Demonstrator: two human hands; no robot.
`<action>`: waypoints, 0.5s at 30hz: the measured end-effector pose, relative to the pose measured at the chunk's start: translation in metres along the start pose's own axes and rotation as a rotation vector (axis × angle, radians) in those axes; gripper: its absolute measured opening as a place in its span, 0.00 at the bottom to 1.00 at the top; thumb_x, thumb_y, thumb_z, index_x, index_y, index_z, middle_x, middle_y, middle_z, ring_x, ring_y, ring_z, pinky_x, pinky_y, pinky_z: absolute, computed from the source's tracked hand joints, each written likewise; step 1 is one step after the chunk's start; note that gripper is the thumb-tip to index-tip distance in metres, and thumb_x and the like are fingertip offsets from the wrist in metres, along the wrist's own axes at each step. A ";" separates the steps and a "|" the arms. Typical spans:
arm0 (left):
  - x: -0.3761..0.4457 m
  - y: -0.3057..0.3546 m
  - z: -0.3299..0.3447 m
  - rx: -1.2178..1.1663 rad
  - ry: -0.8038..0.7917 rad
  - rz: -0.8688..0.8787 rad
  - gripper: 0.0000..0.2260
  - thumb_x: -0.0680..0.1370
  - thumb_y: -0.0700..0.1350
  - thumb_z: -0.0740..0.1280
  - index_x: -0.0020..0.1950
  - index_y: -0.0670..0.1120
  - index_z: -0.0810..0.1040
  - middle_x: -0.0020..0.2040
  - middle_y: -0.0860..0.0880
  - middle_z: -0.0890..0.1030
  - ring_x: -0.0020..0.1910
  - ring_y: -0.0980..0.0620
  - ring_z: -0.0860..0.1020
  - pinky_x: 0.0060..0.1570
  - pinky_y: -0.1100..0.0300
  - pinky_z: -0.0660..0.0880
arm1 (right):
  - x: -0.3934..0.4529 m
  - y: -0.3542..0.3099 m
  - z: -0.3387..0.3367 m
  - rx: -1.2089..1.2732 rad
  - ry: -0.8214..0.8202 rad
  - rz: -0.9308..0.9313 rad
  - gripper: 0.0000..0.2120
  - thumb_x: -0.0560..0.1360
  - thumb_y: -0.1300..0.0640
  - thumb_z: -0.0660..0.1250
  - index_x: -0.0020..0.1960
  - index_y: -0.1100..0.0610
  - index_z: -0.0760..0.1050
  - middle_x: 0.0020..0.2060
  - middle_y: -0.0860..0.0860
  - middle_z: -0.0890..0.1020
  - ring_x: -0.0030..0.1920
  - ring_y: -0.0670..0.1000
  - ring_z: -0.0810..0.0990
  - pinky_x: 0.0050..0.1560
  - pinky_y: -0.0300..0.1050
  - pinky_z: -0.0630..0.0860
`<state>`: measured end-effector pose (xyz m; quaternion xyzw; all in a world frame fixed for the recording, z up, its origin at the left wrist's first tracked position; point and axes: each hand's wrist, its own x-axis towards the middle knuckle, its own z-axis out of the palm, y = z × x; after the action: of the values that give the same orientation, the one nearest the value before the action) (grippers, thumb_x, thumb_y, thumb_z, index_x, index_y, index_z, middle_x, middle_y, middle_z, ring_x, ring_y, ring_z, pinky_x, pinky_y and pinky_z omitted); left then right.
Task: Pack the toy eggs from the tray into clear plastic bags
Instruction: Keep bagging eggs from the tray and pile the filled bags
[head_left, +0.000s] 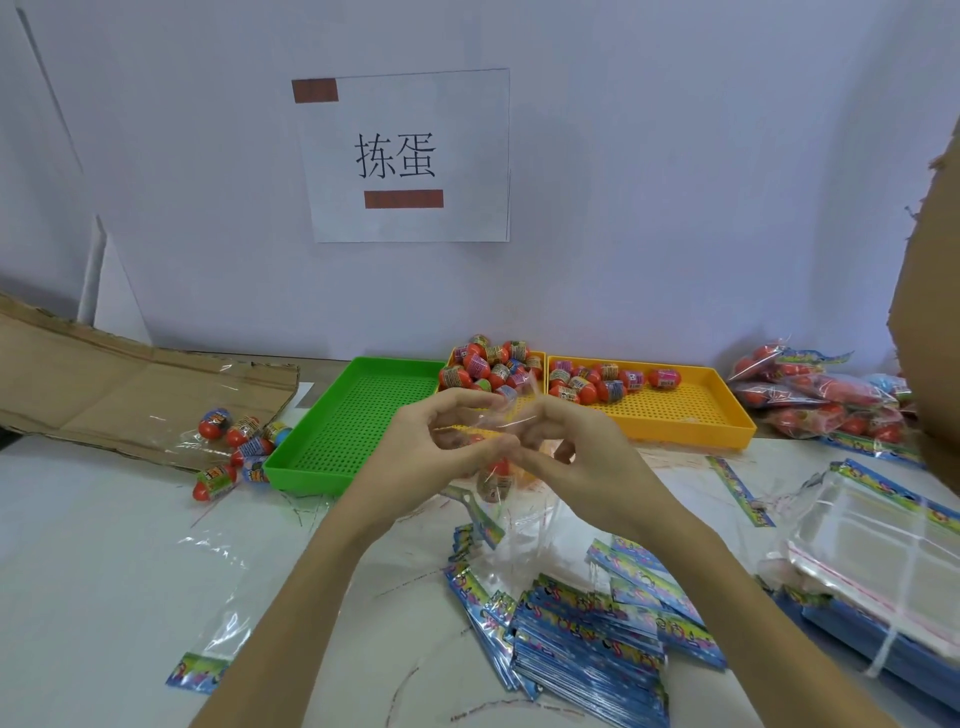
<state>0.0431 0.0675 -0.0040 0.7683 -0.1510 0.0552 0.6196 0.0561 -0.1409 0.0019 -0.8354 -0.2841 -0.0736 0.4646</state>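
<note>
Both hands meet above the table's middle, holding a clear plastic bag (506, 499) by its top edge. My left hand (441, 441) pinches the bag's left side and my right hand (566, 441) pinches its right side. A red toy egg (493, 475) hangs inside the bag below my fingers. More red toy eggs (493, 364) are heaped in a yellow tray (540, 358) behind my hands, and several lie in a second yellow tray (675, 410) to the right.
A green tray (343, 426) stands at the left with loose eggs (234, 441) and cardboard (104, 384) beside it. Stacked blue-headed bags (587, 639) lie near me, a clear bag stack (872, 545) at right, filled bags (821, 395) at far right.
</note>
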 end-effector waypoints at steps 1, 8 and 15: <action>0.000 0.000 -0.002 0.016 -0.034 -0.029 0.20 0.71 0.55 0.81 0.62 0.57 0.84 0.53 0.51 0.88 0.49 0.46 0.86 0.53 0.53 0.81 | 0.000 -0.001 0.000 0.009 0.013 0.001 0.04 0.79 0.57 0.73 0.52 0.51 0.79 0.45 0.43 0.86 0.49 0.42 0.83 0.40 0.38 0.73; 0.000 0.001 -0.005 0.034 -0.136 -0.097 0.13 0.74 0.45 0.81 0.57 0.51 0.87 0.48 0.49 0.88 0.43 0.52 0.86 0.40 0.65 0.78 | -0.002 -0.008 0.015 0.149 0.125 -0.089 0.12 0.81 0.68 0.65 0.58 0.52 0.77 0.45 0.44 0.87 0.51 0.47 0.85 0.39 0.42 0.76; 0.003 -0.006 -0.021 -0.167 0.198 -0.171 0.17 0.73 0.38 0.80 0.61 0.46 0.84 0.49 0.46 0.89 0.47 0.45 0.88 0.46 0.50 0.86 | 0.016 0.009 0.015 0.096 0.358 -0.010 0.16 0.82 0.70 0.60 0.55 0.53 0.80 0.51 0.44 0.85 0.53 0.47 0.84 0.44 0.35 0.79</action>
<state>0.0504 0.0884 -0.0040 0.7151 -0.0272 0.0648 0.6955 0.0724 -0.1257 -0.0071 -0.7843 -0.2040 -0.2098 0.5470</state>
